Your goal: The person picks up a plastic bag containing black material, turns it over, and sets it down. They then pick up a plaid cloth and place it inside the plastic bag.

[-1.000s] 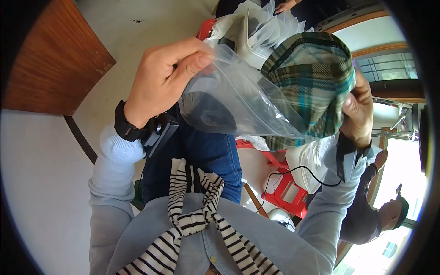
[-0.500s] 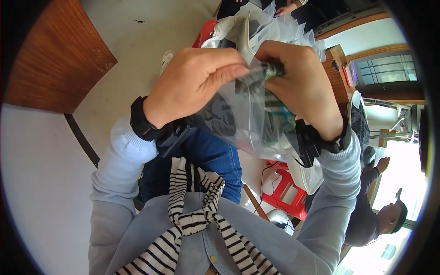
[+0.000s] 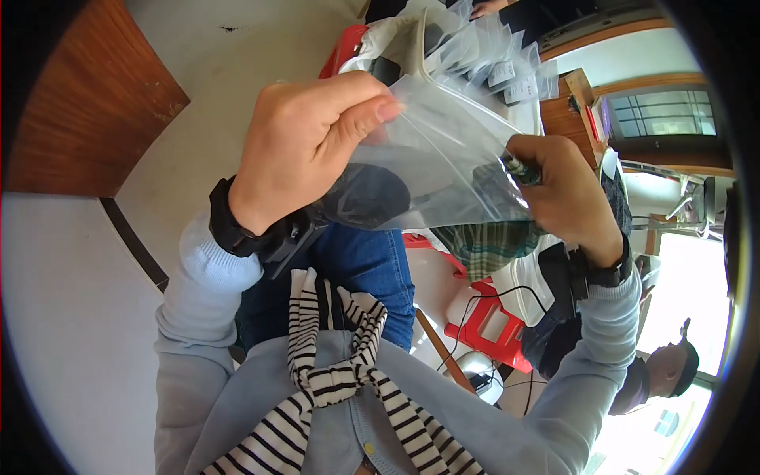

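Note:
My left hand (image 3: 305,146) is closed, thumb and fingers pinching the upper left edge of a clear plastic bag (image 3: 443,150). The bag is stretched wide between my two hands. On the right, my right hand (image 3: 571,186) is closed round a bunched part of a green plaid cloth (image 3: 487,247), whose rest hangs below the bag. Some of the cloth shows through the plastic; how far it lies inside the bag I cannot tell. A dark rounded patch shows at the bag's lower left, in it or behind it.
Beyond my hands stands a white-rimmed bin (image 3: 423,47) with several clear bags (image 3: 495,59) at its right. A red stool (image 3: 491,328) and a black cable (image 3: 514,290) are at lower right. Another person (image 3: 669,368) is at the far right; someone's hand (image 3: 487,8) shows at the top.
My hands have moved apart, the right one to the right and down with the cloth. The bag is now spread between them, and the cloth hangs below it.

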{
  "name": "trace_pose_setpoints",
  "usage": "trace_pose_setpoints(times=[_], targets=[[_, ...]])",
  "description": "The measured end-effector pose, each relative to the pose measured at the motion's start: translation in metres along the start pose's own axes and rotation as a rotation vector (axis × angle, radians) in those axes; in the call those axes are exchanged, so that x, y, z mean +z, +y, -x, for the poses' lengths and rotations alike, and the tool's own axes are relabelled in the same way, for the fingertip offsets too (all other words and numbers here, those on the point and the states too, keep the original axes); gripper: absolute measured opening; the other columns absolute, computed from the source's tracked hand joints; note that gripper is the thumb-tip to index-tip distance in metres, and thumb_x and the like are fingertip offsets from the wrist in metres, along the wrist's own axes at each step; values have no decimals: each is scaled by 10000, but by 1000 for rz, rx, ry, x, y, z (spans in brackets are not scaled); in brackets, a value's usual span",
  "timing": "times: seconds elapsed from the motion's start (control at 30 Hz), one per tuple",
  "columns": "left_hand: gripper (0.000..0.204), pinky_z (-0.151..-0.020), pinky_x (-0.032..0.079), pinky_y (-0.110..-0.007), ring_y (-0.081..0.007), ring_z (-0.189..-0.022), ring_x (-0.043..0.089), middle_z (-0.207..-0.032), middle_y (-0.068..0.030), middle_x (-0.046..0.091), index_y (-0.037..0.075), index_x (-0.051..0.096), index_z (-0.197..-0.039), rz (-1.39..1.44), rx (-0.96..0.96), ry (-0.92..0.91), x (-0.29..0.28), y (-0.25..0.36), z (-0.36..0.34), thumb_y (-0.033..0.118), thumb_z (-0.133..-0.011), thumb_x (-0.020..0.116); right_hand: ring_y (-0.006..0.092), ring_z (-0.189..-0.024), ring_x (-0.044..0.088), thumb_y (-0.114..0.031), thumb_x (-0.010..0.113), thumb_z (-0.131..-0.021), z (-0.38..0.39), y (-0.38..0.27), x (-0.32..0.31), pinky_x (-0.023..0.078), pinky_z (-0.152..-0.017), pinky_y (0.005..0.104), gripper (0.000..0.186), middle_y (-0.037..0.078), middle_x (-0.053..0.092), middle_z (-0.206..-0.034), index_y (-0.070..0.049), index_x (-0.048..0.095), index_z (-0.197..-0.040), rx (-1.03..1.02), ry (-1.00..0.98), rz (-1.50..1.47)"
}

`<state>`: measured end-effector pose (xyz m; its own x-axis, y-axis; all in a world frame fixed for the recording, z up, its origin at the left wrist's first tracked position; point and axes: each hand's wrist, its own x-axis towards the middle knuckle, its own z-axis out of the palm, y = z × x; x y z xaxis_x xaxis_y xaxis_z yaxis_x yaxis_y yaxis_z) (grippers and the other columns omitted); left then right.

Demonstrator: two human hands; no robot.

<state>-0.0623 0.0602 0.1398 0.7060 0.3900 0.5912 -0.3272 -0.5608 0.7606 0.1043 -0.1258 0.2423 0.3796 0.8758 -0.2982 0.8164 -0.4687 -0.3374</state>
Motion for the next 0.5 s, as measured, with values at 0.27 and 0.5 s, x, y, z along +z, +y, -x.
trace_pose_setpoints(times=[0.27, 0.5], targets=[[185, -563, 486, -272, -193, -635, 651, -757, -121, 674, -21, 629, -928, 55, 44, -72, 11, -9, -8, 157, -923, 578, 340, -576, 485, -49, 648, -718, -26, -18, 1, 417, -550, 346, 170, 187, 553, -676, 35, 554, -832, -232, 256, 207], [226, -607, 462, -241, -126, -639, 575, -737, -55, 627, -5, 609, -952, 194, -58, -8, 13, -21, -1, 208, -961, 536, 371, -680, 591, -78, 644, -734, -61, -23, 14, 463, -607, 385, 216, 176, 602, -734, -25, 607, -940, -606, 635, 256]])
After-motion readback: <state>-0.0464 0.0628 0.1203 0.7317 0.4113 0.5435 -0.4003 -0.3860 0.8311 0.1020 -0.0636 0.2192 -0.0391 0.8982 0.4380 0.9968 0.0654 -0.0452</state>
